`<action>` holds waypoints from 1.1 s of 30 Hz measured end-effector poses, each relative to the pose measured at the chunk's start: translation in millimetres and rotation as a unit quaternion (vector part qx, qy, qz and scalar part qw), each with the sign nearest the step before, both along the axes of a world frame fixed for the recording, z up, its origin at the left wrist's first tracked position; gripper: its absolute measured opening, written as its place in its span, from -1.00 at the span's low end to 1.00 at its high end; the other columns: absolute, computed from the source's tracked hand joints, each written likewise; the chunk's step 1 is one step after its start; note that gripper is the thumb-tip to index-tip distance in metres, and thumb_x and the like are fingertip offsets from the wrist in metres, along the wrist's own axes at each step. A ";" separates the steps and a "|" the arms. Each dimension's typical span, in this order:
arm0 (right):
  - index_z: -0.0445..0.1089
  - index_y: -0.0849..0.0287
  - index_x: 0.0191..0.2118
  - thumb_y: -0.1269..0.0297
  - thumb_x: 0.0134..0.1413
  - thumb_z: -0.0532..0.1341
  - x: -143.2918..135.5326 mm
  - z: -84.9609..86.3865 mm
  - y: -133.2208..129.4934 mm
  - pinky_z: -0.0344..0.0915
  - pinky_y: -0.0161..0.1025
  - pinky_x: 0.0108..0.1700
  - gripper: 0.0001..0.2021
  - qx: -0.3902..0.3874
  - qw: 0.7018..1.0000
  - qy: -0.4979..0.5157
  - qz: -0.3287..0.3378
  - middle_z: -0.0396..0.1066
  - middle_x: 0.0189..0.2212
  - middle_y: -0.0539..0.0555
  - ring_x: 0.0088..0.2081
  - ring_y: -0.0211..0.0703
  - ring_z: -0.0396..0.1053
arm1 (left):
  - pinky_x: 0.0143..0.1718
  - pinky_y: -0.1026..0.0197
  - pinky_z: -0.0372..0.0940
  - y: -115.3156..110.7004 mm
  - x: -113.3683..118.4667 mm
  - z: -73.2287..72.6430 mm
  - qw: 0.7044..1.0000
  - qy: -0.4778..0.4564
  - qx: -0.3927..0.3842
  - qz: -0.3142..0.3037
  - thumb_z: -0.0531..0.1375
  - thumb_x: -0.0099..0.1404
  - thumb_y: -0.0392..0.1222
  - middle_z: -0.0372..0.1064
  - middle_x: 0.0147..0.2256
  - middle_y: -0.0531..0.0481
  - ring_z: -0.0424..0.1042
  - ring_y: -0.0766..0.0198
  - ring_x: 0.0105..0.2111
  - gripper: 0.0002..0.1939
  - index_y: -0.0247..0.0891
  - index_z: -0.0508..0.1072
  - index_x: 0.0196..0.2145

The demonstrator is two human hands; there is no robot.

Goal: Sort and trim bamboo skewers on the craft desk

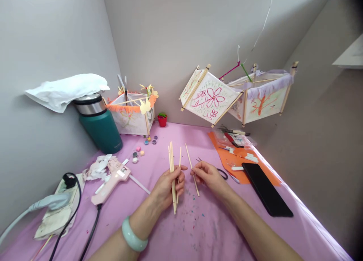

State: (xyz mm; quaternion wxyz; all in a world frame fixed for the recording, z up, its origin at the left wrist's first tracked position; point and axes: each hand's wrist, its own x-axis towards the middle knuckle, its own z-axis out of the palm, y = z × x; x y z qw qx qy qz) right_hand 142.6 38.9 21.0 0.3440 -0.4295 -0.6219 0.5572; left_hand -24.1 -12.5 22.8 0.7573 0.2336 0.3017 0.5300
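Several thin wooden sticks stand nearly upright in my left hand, whose fingers are closed around them. One of these sticks leans slightly apart from the rest, near the fingertips. My right hand pinches a single wooden stick between thumb and fingers, a short way to the right of the bundle. That stick tilts, its upper end toward the left. Partly hidden behind my right hand lie scissors with a dark handle. A pale green bangle sits on my left wrist.
At left are a pink glue gun, a power strip and a teal bottle. Small paint pots stand near a paper lantern. Two more lanterns hang at the back right. A black phone overlaps orange sheet.
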 end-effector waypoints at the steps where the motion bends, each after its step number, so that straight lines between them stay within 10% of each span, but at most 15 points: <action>1: 0.31 0.22 -0.42 0.12 0.00 0.19 -0.8 -0.6 -4.6 0.04 -0.40 -0.56 -0.77 -0.021 0.999 0.030 0.004 0.25 -0.66 -0.09 -0.63 -0.37 0.14 | -0.74 0.43 -0.01 0.2 -1.3 0.2 1.000 -0.019 -0.003 -0.009 0.11 0.27 -0.13 0.10 -0.59 0.17 -0.01 0.53 -0.73 -0.80 -0.32 0.36 -0.22; 11: 0.34 0.20 -0.34 0.20 -0.15 0.34 -5.5 -3.9 -15.4 0.19 -0.37 -0.56 -0.74 -0.076 0.989 0.126 0.021 0.34 -0.57 -0.08 -0.60 -0.35 0.24 | -0.79 0.45 -0.19 -0.1 -2.5 2.4 0.999 0.041 0.005 -0.004 0.19 0.19 -0.14 0.19 -0.55 0.14 -0.10 0.60 -0.76 -0.76 -0.32 0.40 -0.22; 19: 0.40 0.19 -0.31 0.15 -0.07 0.28 -6.6 -0.7 -18.7 0.25 -0.34 -0.58 -0.77 -0.060 0.987 0.142 -0.033 0.34 -0.57 -0.05 -0.60 -0.32 0.27 | -0.43 0.26 0.33 1.1 0.2 -2.1 0.999 -0.042 -0.006 0.016 0.11 0.24 -0.28 0.31 -0.45 -0.01 0.31 0.41 -0.56 -0.81 -0.40 0.45 -0.23; 33: 0.37 0.19 -0.32 0.15 -0.06 0.26 -8.4 -4.7 -19.3 0.24 -0.34 -0.59 -0.78 -0.039 0.991 0.117 -0.044 0.32 -0.61 -0.08 -0.62 -0.32 0.27 | -0.44 0.31 0.25 4.0 -3.3 -3.7 0.996 -0.087 0.005 0.034 0.12 0.25 -0.30 0.24 -0.49 0.03 0.25 0.44 -0.54 -0.86 -0.41 0.44 -0.28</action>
